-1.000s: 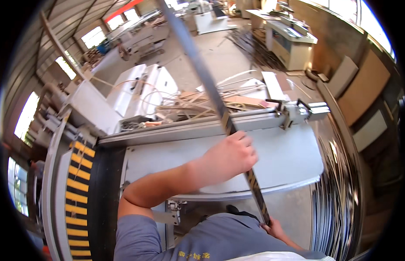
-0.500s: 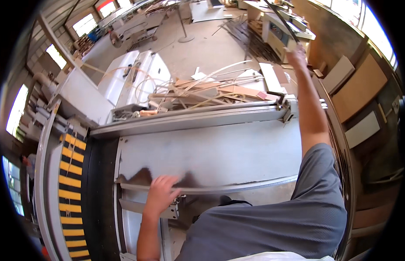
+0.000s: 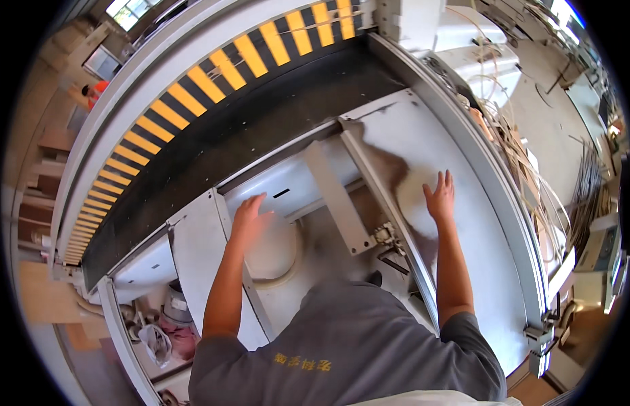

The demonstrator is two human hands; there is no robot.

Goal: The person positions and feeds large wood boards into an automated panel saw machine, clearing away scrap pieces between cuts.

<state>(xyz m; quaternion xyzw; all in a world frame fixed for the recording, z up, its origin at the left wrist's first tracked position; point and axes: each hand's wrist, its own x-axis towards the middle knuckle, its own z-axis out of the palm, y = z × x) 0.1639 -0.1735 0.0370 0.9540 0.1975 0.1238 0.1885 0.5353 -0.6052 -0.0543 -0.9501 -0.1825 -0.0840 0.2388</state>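
My left hand is slightly blurred, its fingers stretched out and holding nothing. It hovers beside the inner edge of a narrow pale panel, at the gap in the machine's table. Over the wide grey metal table on the right, my right hand is open, fingers up and apart. Whether it touches the surface I cannot tell. Between the hands, a flat metal arm spans the gap, with a small metal bracket near its lower end. Brown worn patches mark the table's near edge.
Yellow-and-black stripes run along the machine's dark bed. A metal rail borders the table on the right, with scrap wood strips beyond. In the lower-left opening sits a grey bucket. A person in orange is far left.
My view has swung left toward the striped bed. My right hand, earlier stretched far forward at a long dark bar, is back over the table. My left hand has moved off the table edge.
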